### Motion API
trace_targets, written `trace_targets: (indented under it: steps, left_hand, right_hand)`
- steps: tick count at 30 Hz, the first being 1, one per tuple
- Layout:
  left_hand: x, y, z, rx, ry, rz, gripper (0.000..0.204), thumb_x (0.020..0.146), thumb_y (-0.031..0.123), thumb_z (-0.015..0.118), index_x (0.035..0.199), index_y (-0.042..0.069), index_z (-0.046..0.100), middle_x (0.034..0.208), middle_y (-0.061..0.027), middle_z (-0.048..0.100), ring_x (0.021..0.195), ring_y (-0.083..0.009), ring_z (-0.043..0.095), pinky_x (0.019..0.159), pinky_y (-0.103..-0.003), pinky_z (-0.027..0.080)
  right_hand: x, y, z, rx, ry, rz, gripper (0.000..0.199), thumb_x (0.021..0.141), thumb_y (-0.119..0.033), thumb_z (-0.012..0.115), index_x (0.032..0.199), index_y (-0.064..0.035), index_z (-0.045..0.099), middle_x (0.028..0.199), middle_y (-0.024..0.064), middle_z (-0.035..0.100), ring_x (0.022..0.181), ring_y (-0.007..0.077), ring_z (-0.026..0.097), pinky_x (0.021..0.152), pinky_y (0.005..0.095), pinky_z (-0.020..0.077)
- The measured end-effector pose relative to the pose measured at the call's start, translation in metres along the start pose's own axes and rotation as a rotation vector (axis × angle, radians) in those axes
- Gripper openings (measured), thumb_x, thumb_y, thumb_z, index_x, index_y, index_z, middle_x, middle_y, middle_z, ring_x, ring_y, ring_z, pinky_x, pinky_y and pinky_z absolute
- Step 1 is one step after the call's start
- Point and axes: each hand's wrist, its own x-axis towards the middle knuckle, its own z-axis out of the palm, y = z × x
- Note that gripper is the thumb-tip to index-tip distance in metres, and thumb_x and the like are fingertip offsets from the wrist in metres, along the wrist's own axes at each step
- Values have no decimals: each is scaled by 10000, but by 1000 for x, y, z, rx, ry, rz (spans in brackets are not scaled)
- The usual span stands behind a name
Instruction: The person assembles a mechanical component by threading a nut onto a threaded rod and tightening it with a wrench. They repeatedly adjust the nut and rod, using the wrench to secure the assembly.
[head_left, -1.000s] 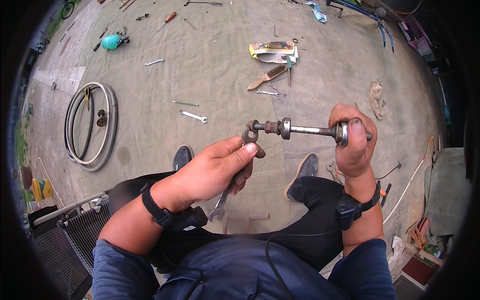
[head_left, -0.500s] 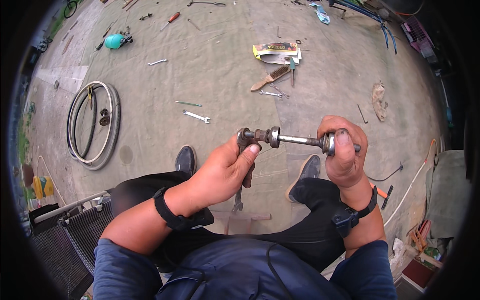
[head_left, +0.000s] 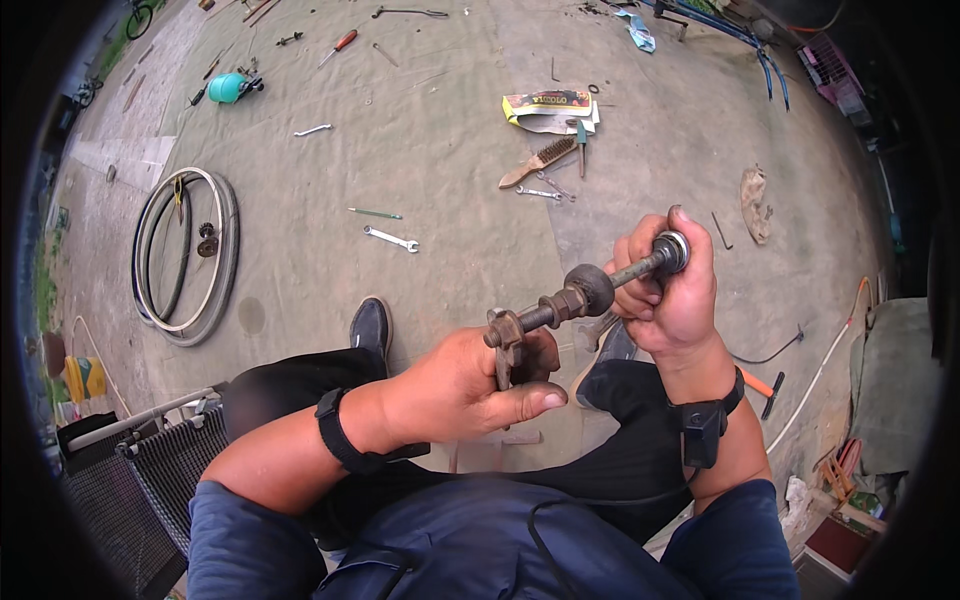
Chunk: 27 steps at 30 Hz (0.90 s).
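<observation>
A threaded wheel axle (head_left: pixel 632 272), with nuts and a dark round cone on it, slants up to the right between my hands. My left hand (head_left: pixel 490 385) is closed around a worn open-end wrench (head_left: pixel 505 340), whose jaw sits at the axle's near left end; the thumb stretches out to the right. Most of the wrench is hidden by the fingers. My right hand (head_left: pixel 675 305) grips the far right end, its fingers curled around the shaft below a shiny round bearing cup (head_left: pixel 672 250).
On the ground ahead lie a combination wrench (head_left: pixel 391 239), a wire brush (head_left: pixel 540 163), a yellow-black package (head_left: pixel 548 108) and a screwdriver (head_left: pixel 338 47). Wheel rims and tyres (head_left: pixel 228 265) lie at left. A mesh chair (head_left: pixel 160 465) stands beside me. A white hose (head_left: pixel 825 370) runs at right.
The axle has turned from nearly level to slanting, its left end lower and nearer me, its right end raised. My left hand has rolled over with the wrench; my right hand has risen.
</observation>
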Motion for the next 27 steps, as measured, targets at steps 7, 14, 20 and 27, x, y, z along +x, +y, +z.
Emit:
trace_targets:
  steps: [7, 14, 20, 27]
  left_hand:
    - [-3, -27, -4, 585, -492, 61, 155, 873, 243, 715, 905, 99, 669, 868, -65, 698, 883, -303, 667, 785, -428, 512]
    - [0, -39, -39, 1467, -389, -161, 87, 785, 208, 689, 784, 131, 649, 697, -36, 652, 765, -256, 666, 783, -387, 507]
    - [19, -21, -36, 1257, -252, -518, 255, 864, 330, 741, 858, 84, 673, 698, -102, 666, 742, -341, 683, 657, -471, 516]
    - [27, -26, -35, 887, 87, -618, 321, 960, 328, 671, 971, 8, 643, 787, -165, 670, 757, -357, 665, 680, -461, 524]
  right_hand:
    - [-10, -12, 25, -690, -368, 205, 492, 1001, -370, 478, 685, -2, 563, 635, 92, 533, 593, 176, 464, 572, 327, 388]
    - [-8, 4, 27, -1536, -437, -183, 323, 935, -264, 597, 672, -81, 558, 598, 92, 505, 538, 319, 506, 507, 400, 404]
    - [3, 6, 12, -1868, -11, -387, 280, 900, -280, 644, 674, -116, 660, 605, 63, 617, 524, 291, 585, 483, 404, 437]
    - [4, 8, 9, -1860, 141, -616, 301, 932, -292, 627, 713, -84, 639, 615, 66, 596, 524, 268, 567, 482, 381, 427]
